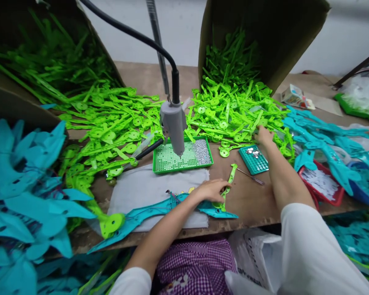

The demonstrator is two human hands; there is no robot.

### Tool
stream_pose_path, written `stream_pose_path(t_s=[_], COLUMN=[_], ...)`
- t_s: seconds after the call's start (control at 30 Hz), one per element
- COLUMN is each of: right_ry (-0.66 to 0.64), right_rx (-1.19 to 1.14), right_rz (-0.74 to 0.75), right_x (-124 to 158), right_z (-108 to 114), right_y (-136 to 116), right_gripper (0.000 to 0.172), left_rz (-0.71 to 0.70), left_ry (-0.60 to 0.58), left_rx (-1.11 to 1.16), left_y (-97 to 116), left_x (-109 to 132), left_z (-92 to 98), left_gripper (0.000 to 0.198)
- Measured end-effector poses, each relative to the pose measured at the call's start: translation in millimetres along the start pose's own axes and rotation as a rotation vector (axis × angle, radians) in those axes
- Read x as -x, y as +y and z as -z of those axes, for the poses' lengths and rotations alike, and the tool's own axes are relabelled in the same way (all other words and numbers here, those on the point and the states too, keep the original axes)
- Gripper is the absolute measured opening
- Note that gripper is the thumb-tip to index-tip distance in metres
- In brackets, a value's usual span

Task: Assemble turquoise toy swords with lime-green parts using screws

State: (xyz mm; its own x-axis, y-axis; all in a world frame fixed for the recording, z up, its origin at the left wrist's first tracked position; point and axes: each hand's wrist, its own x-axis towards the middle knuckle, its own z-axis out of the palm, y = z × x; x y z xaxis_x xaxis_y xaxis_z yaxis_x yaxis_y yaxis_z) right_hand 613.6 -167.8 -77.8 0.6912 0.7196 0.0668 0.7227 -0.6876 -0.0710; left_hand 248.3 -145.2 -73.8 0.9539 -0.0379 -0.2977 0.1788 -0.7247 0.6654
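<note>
My left hand (210,190) rests on a long teal plastic part (153,211) that lies across a grey cloth (147,188), and its fingers pinch a bright green plastic piece (229,182) against it. My right hand (263,135) reaches out to the pile of green plastic pieces (230,108) spilling from a tilted cardboard box (264,37); its fingers curl into the pile, and what they grip is hidden.
A hanging grey power screwdriver (174,123) points into a green tray of screws (181,157). A small teal tray (253,159) holds metal bits, and a thin tool (250,176) lies beside it. Teal parts are heaped left (21,184) and right (326,139). A red tray (321,184) sits right.
</note>
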Motion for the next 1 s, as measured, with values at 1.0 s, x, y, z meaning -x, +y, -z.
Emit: stream_pose_path(t_s=[1.0], right_ry=[0.298], right_rx=[-0.525], right_rz=[0.025], right_x=[267], right_z=[99], right_y=[-56], right_gripper=[0.017], left_rz=[-0.006], left_ry=[-0.021], left_rx=[0.037], left_y=[-6], left_x=[-8], left_z=[-1.2], left_gripper=[0.063])
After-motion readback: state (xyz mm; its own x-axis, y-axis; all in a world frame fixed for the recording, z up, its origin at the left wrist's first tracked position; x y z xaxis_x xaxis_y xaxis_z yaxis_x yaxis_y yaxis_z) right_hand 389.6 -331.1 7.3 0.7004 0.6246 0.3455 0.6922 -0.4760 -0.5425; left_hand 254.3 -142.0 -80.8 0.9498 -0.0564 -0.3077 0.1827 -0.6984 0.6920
